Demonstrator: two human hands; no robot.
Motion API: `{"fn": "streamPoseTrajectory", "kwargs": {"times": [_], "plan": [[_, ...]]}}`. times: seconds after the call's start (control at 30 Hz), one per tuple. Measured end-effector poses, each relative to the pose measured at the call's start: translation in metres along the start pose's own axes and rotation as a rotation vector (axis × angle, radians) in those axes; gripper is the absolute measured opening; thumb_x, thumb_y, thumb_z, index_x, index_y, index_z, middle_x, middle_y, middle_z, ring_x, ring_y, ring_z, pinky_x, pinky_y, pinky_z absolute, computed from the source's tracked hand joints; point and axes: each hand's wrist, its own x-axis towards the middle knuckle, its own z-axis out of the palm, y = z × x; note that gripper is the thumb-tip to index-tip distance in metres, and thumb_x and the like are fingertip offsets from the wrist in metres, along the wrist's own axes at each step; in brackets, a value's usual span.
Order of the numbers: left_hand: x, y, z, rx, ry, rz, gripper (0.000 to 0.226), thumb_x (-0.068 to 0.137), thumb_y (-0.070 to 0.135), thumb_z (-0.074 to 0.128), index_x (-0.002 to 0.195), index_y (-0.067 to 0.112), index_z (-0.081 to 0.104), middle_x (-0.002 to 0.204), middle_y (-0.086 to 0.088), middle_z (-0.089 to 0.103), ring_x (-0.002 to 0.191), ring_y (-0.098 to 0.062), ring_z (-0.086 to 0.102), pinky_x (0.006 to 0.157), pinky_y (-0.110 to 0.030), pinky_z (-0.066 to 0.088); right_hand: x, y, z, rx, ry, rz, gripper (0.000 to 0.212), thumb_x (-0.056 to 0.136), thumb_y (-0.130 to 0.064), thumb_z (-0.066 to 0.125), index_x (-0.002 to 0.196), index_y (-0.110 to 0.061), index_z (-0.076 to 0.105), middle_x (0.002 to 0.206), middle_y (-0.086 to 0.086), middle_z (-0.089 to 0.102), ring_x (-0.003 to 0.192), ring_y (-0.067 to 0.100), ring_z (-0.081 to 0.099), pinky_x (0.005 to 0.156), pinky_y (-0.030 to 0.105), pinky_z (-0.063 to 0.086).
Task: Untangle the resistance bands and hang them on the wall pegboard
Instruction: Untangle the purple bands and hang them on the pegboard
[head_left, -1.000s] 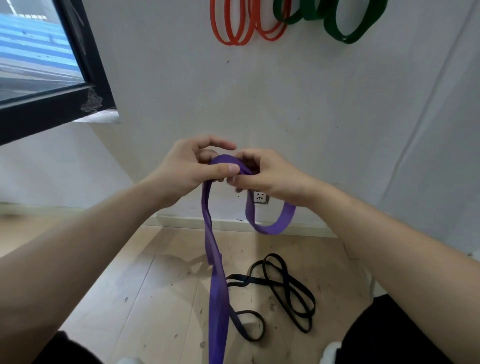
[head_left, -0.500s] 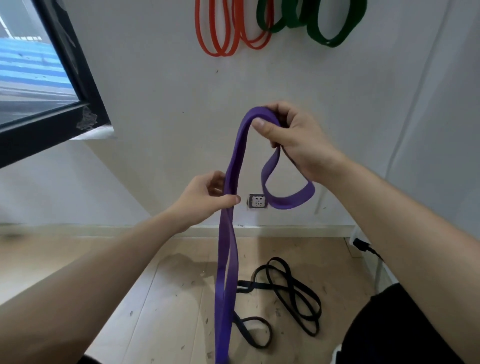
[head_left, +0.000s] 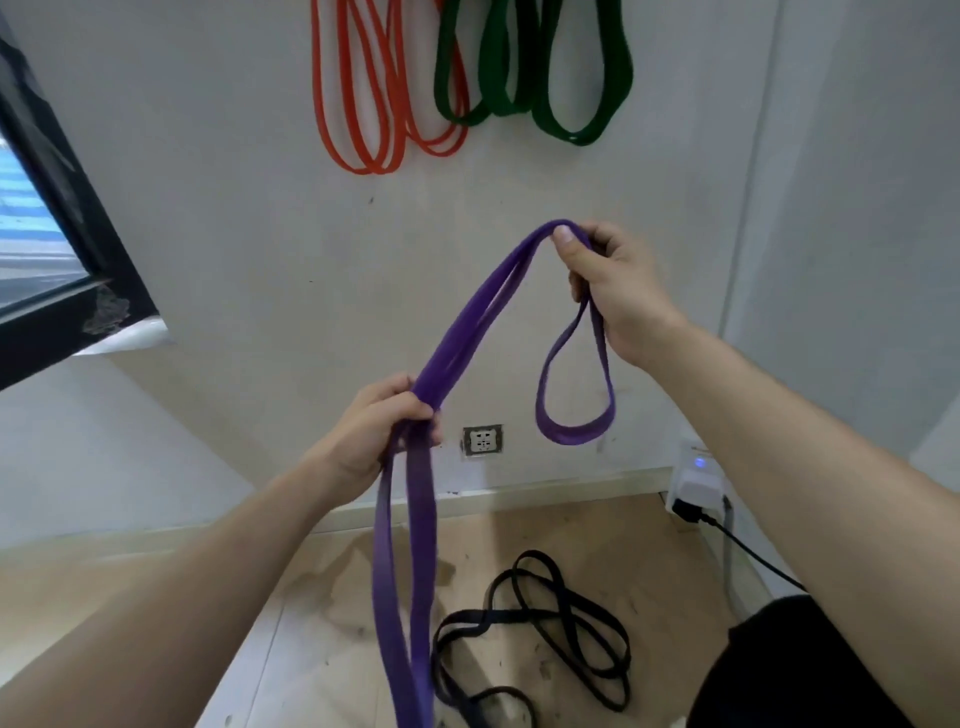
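White plaster wall (head_left: 249, 218) faces the person, with thin orange rubber bands (head_left: 363, 104) and wide green rubber bands (head_left: 571, 78) hanging high on it, their hooks out of view; a wall socket (head_left: 483, 439) sits low, near the skirting; the right hand (head_left: 613, 291) pinches the top fold of a wide purple rubber resistance band (head_left: 467, 322), a short loop dangling below it; the left hand (head_left: 374, 431) grips both strands lower down, fingers curled round them; a tangled thin black rubber band (head_left: 545, 623) lies on the wooden floor (head_left: 322, 649) near the wall.
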Motion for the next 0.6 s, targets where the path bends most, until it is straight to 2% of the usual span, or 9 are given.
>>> {"fn": "streamPoseTrajectory", "kwargs": {"times": [0.13, 0.23, 0.3, 0.37, 0.47, 0.53, 0.6], "plan": [[0.002, 0.006, -0.01, -0.002, 0.021, 0.027, 0.035, 0.07, 0.015, 0.076, 0.102, 0.009, 0.064, 0.069, -0.001, 0.051, 0.058, -0.018, 0.048, 0.067, -0.028, 0.048, 0.004, 0.04, -0.022, -0.025, -0.055, 0.174, 0.016, 0.1, -0.025, 0.06, 0.098, -0.01, 0.065, 0.073, -0.001, 0.052, 0.058, 0.01, 0.051, 0.059, 0.025, 0.041], [0.0, 0.013, -0.016, 0.007, 0.066, 0.068, 0.037, 0.07, 0.015, 0.077, 0.105, 0.006, 0.067, 0.067, 0.001, 0.053, 0.058, -0.016, 0.049, 0.067, -0.027, 0.049, -0.003, 0.065, -0.042, -0.116, -0.24, 0.312, 0.026, 0.1, -0.022, 0.06, 0.113, 0.0, 0.065, 0.081, 0.002, 0.06, 0.068, 0.013, 0.06, 0.069, 0.026, 0.044], [-0.002, 0.019, -0.016, -0.01, 0.087, 0.105, 0.034, 0.069, 0.017, 0.079, 0.1, 0.008, 0.07, 0.068, 0.001, 0.053, 0.059, -0.015, 0.05, 0.068, -0.026, 0.05, -0.01, 0.077, -0.053, -0.213, -0.414, 0.378, 0.023, 0.096, -0.015, 0.065, 0.111, 0.002, 0.066, 0.086, 0.007, 0.066, 0.078, 0.017, 0.065, 0.076, 0.025, 0.05], [-0.004, 0.025, -0.013, -0.015, 0.093, 0.138, 0.029, 0.07, 0.017, 0.078, 0.097, 0.009, 0.072, 0.071, 0.002, 0.054, 0.059, -0.014, 0.051, 0.071, -0.027, 0.049, -0.018, 0.083, -0.054, -0.383, -0.617, 0.407, 0.017, 0.091, -0.008, 0.071, 0.106, -0.003, 0.069, 0.093, 0.009, 0.07, 0.089, 0.019, 0.067, 0.087, 0.029, 0.051], [-0.006, 0.031, -0.002, -0.009, 0.083, 0.186, 0.043, 0.066, 0.026, 0.079, 0.104, 0.009, 0.071, 0.073, 0.005, 0.058, 0.063, -0.012, 0.053, 0.074, -0.025, 0.05, -0.029, 0.086, -0.034, -0.569, -0.858, 0.416, 0.015, 0.086, -0.006, 0.076, 0.098, -0.011, 0.07, 0.098, 0.006, 0.072, 0.093, 0.017, 0.068, 0.093, 0.035, 0.051], [-0.006, 0.036, 0.008, -0.005, 0.078, 0.228, 0.047, 0.066, 0.029, 0.078, 0.107, 0.008, 0.071, 0.074, 0.003, 0.059, 0.067, -0.013, 0.053, 0.074, -0.024, 0.047, -0.036, 0.079, -0.014, -0.553, -0.925, 0.386, 0.016, 0.086, -0.006, 0.076, 0.1, -0.012, 0.07, 0.101, 0.005, 0.073, 0.095, 0.015, 0.069, 0.094, 0.034, 0.051], [-0.005, 0.039, 0.013, 0.037, 0.069, 0.264, 0.04, 0.073, 0.023, 0.079, 0.11, 0.009, 0.071, 0.074, 0.003, 0.06, 0.069, -0.013, 0.051, 0.071, -0.023, 0.044, -0.042, 0.064, 0.006, -0.411, -0.897, 0.353, 0.025, 0.086, -0.007, 0.076, 0.11, -0.01, 0.068, 0.11, 0.008, 0.072, 0.103, 0.018, 0.069, 0.096, 0.033, 0.053]]}}
